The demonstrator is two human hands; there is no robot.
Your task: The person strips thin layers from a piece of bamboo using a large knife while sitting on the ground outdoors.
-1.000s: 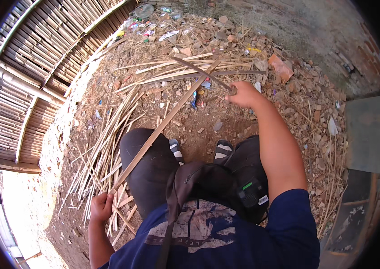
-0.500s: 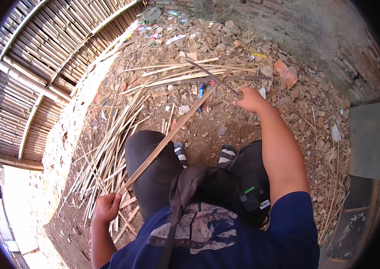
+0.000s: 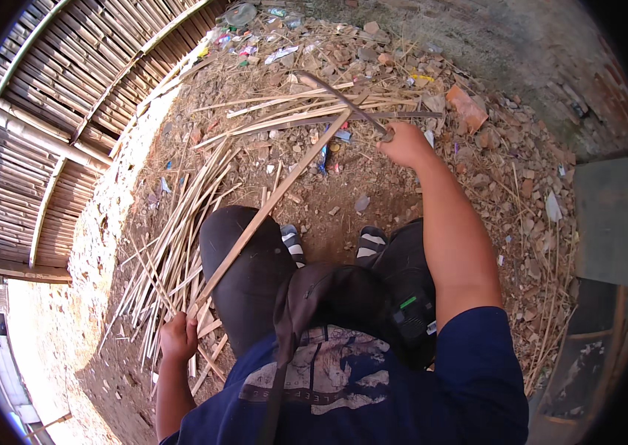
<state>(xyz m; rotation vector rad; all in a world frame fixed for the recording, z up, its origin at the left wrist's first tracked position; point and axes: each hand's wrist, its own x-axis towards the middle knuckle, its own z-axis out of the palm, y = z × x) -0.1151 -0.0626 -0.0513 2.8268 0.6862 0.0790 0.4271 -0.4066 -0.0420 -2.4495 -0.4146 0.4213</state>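
My left hand (image 3: 179, 337) is closed around the near end of a long, flat bamboo strip (image 3: 269, 204). The strip slants across my left knee, out toward the far right. In my closed right hand (image 3: 404, 144) is a long knife (image 3: 349, 104) with a dark, narrow blade that bends toward its tip. The blade crosses at the strip's far end; whether it touches the strip I cannot tell. Beyond it lie several split bamboo strips (image 3: 284, 115) on the ground. A bigger heap of thin bamboo strips (image 3: 180, 237) spreads beside my left leg.
Rubble and dry straw cover the ground, with an orange brick piece (image 3: 467, 109) at the far right. Litter gathers near the brick wall (image 3: 521, 67). On the left stands a bamboo slat structure (image 3: 69, 89), and on the right a grey panel (image 3: 610, 222).
The knife's blade has swung away from me and now crosses the strip nearer its far end. That end of the strip lies a little further left. Both hands keep their grip.
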